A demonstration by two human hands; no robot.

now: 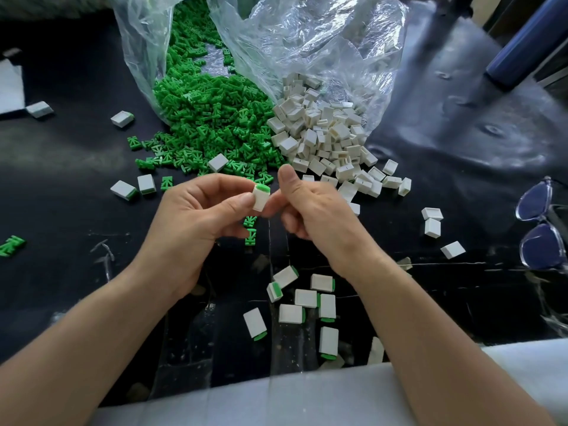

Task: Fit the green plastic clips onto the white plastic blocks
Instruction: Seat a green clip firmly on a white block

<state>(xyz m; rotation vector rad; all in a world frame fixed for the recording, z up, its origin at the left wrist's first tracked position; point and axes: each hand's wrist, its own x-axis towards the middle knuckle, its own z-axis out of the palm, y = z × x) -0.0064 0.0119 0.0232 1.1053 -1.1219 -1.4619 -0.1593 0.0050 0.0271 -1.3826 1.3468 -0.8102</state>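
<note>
A white block (260, 200) with a green clip (262, 188) seated in its top end is held upright at the centre of the view. My left hand (196, 216) pinches it between thumb and fingers. My right hand (310, 207) touches its right side with curled fingers, thumb raised. Behind lie a heap of green clips (209, 118) and a heap of white blocks (325, 133), each spilling from a clear plastic bag. Several fitted blocks (307, 298) lie on the black table near my wrists.
Clear-framed glasses (541, 229) lie at the right edge. A dark blue cylinder (522, 53) stands at the far right. Loose blocks (433, 222) and stray clips (250, 230) are scattered about. White foam sheet (276, 401) covers the near table edge.
</note>
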